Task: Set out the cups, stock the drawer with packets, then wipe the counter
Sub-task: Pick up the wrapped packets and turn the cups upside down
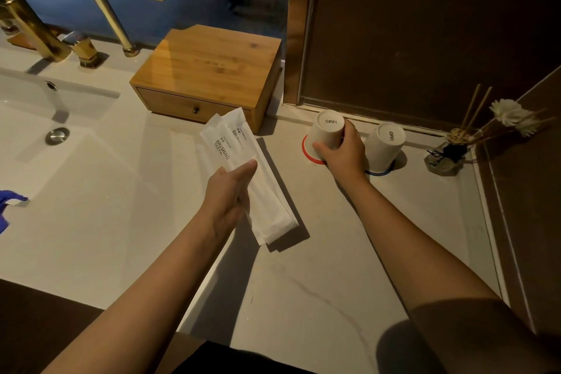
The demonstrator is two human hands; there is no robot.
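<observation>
The person leans over a pale counter beside a white sink with a brass faucet. The right hand is wrapped around an upturned white cup, fingers closed on its side, the cup tilted over a red-rimmed coaster near the dark wall panel. Just beside it, a second white cup stands upside down on a blue-rimmed coaster.

The left hand holds a small stack of long white packets, thumb pressed on top and fingers curled underneath; the top one reads "BRUSHING TEETH". The packets are lifted above the counter, in front of a wooden box whose single drawer is closed.

A reed diffuser with a white flower sits to the right of the cups. At the far left edge, a scrap of blue cloth lies on the sink's rim.
</observation>
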